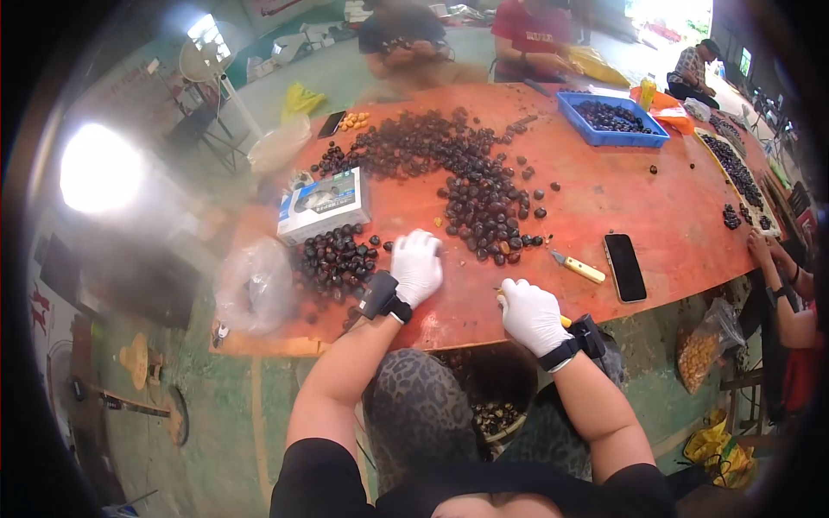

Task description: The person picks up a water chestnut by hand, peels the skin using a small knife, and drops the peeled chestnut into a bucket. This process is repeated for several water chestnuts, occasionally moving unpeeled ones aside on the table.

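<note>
My left hand (417, 266), in a white glove, rests low over the red table with its fingers curled together. Whatever it holds, if anything, is hidden under the fingers. Just left of it lies a heap of dark, shiny chestnuts (335, 262). My right hand (530, 318), also gloved, is closed around a small knife; the yellow handle end (566, 321) sticks out behind the palm and a short tip shows at the fingers. Another knife with a pale yellow handle (580, 268) lies to the right, beside a black phone (625, 268). A larger chestnut pile (484, 203) spreads beyond my hands.
A white box (324, 205) and a plastic bag (253, 285) stand at the left. A blue tray (596, 134) of chestnuts is at the back right. Peeled yellow kernels (354, 121) lie far left. Below the table edge is a container of shells (496, 423). Other people sit around.
</note>
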{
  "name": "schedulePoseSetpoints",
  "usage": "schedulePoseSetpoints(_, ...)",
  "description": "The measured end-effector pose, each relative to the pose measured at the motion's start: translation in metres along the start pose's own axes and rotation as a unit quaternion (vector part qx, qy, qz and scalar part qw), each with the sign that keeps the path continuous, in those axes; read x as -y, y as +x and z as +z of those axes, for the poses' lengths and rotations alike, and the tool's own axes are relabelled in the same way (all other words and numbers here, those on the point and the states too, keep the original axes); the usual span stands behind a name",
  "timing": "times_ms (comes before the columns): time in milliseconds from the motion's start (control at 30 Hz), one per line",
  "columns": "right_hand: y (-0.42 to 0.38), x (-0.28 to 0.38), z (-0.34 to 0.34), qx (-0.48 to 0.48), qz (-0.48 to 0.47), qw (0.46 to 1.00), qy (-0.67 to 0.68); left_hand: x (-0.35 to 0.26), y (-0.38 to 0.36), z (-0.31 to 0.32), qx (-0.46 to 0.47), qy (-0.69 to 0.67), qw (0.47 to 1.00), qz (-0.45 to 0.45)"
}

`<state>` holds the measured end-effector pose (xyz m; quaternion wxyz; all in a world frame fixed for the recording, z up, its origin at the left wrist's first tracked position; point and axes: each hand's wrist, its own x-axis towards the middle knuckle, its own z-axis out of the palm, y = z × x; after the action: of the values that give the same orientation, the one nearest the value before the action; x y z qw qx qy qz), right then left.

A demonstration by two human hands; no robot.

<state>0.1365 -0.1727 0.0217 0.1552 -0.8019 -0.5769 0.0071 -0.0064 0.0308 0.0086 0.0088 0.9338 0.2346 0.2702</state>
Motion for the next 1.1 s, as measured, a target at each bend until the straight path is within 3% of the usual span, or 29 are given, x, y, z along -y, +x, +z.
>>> schedulePoseSetpoints(33, 0.000, 0.001, -0.002, 0.006, 0.005, 1.000, 0.001, 0.024, -0.003, 0.018, -0.037, 0.115, 0.993, 0.019)
schedulePoseSetpoints(67, 0.000, 0.001, -0.003, 0.005, 0.004, 1.000, 0.000, 0.040, -0.007, 0.023, -0.023, 0.147, 0.989, -0.001)
schedulePoseSetpoints(133, 0.000, 0.001, -0.002, 0.010, 0.002, 1.000, -0.001, 0.061, -0.006, 0.021, -0.024, 0.184, 0.982, -0.023)
schedulePoseSetpoints(200, 0.000, 0.001, -0.001, 0.004, 0.003, 1.000, -0.005, 0.067, -0.007, 0.013, 0.057, 0.191, 0.976, -0.087)
schedulePoseSetpoints(367, 0.000, 0.001, -0.002, 0.002, 0.002, 1.000, -0.004, 0.059, -0.003, -0.006, 0.097, 0.297, 0.941, -0.129)
schedulePoseSetpoints(467, -0.001, 0.001, -0.003, 0.002, 0.001, 1.000, 0.002, 0.040, 0.015, -0.008, -0.018, 0.142, 0.987, -0.067)
schedulePoseSetpoints(533, 0.000, 0.000, 0.001, -0.001, 0.003, 1.000, 0.002, 0.033, 0.030, 0.011, -0.008, -0.029, 0.997, -0.073)
schedulePoseSetpoints(600, -0.001, 0.000, 0.001, -0.005, 0.004, 1.000, 0.005, 0.019, 0.045, 0.021, 0.053, -0.121, 0.981, -0.144)
schedulePoseSetpoints(700, -0.001, 0.000, -0.001, -0.010, 0.005, 1.000, 0.009, 0.016, 0.053, 0.043, 0.069, -0.148, 0.966, -0.202)
schedulePoseSetpoints(833, -0.003, -0.002, -0.001, -0.014, -0.004, 1.000, 0.007, -0.006, 0.045, 0.013, 0.072, -0.208, 0.958, -0.183)
schedulePoseSetpoints(933, -0.002, -0.001, -0.003, -0.013, 0.000, 1.000, 0.016, -0.026, 0.009, 0.013, 0.139, -0.417, 0.881, -0.178)
schedulePoseSetpoints(1000, 0.000, -0.002, 0.002, -0.035, -0.011, 0.999, 0.022, -0.048, -0.006, -0.004, 0.211, -0.415, 0.870, -0.163)
schedulePoseSetpoints(1100, 0.001, 0.001, 0.004, -0.054, -0.039, 0.998, 0.018, -0.053, -0.010, -0.002, 0.225, -0.427, 0.859, -0.168)
